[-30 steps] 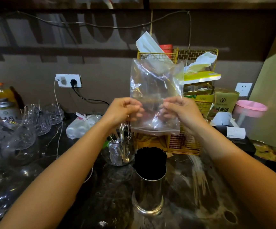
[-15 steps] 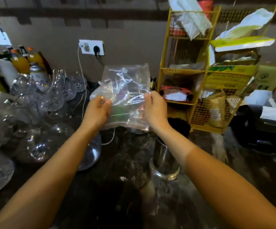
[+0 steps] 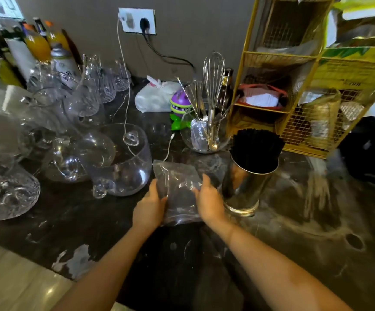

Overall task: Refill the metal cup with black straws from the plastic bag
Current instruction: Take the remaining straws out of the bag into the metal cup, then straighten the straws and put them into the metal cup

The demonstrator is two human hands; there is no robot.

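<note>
The metal cup (image 3: pixel 244 189) stands upright on the dark counter, packed with black straws (image 3: pixel 257 148). Just left of it the clear plastic bag (image 3: pixel 177 176) lies flat on the counter, with no straws visible inside. My left hand (image 3: pixel 149 208) presses on the bag's left edge. My right hand (image 3: pixel 209 202) rests on its right edge, close to the cup's base. Both hands have fingers laid on the plastic.
Glass bowls and jugs (image 3: pixel 119 160) crowd the counter on the left. A glass holder with a whisk and spoons (image 3: pixel 206 131) stands behind the bag. A yellow wire rack (image 3: pixel 294 90) sits behind the cup. The counter's front edge (image 3: pixel 47 261) runs at lower left.
Both hands brought the bag down from chest height and laid it flat on the counter left of the cup. The camera tilted downward.
</note>
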